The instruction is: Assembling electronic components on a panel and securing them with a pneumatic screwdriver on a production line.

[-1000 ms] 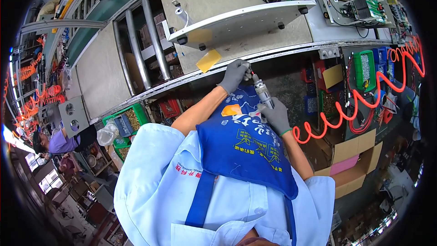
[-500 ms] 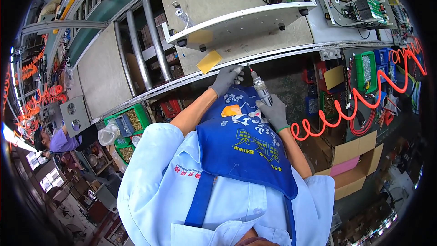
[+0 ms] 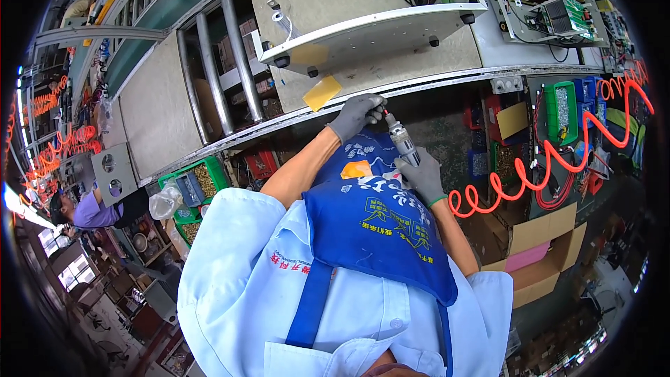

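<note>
Conveyor edge [image 3: 447, 84] — two gloved hands, left [image 3: 356, 113], right [image 3: 421, 176], one screwdriver [image 3: 401, 138].

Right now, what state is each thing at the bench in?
Left hand: gloved, fingers at the tip of the screwdriver.
Right hand: gloved, closed round the screwdriver body.
Pneumatic screwdriver: tilted, tip up at the conveyor edge.
White metal panel: lying flat on the conveyor.
Orange air hose: coiled, hanging slack.
Cardboard box: open.
</note>
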A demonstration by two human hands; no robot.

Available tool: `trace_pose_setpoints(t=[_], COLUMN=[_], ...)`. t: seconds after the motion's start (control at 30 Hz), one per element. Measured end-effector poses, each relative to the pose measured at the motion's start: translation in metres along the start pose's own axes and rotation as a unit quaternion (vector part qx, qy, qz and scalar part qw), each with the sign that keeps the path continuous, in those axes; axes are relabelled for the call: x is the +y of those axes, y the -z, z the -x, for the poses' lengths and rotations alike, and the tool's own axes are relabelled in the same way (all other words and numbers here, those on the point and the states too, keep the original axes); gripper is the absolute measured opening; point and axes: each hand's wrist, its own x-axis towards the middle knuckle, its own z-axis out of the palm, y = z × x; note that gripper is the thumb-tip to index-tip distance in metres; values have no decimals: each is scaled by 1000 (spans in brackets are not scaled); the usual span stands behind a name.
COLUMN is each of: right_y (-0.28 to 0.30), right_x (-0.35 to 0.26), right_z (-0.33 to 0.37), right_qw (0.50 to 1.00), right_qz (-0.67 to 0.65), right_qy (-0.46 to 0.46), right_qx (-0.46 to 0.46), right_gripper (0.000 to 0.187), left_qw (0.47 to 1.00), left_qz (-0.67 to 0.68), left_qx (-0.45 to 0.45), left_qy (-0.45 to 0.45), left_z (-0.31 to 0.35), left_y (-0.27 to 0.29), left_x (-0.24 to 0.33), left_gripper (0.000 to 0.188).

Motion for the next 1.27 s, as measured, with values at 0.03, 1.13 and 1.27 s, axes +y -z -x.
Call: trace_pose_setpoints(t=[0.03, 1.13, 1.27], right_y=[0, -6, -6], right_x=[1, -21, -23], right_z=[0, -9, -11], right_qw=[1000, 998, 998], right_qz=[-2, -41, -49], right_qy=[1, 14, 7], right_qx=[-3, 40, 37], right_gripper=[50, 47, 49], left_qw=[1000, 650, 683], left_qz=[0, -713, -689], left_qx=[-15, 256, 226], left_qy=[2, 61, 90], left_z=[2, -23, -27], left_y=[2, 128, 134], left_x=[-2, 2, 8], left_gripper=[30, 74, 76])
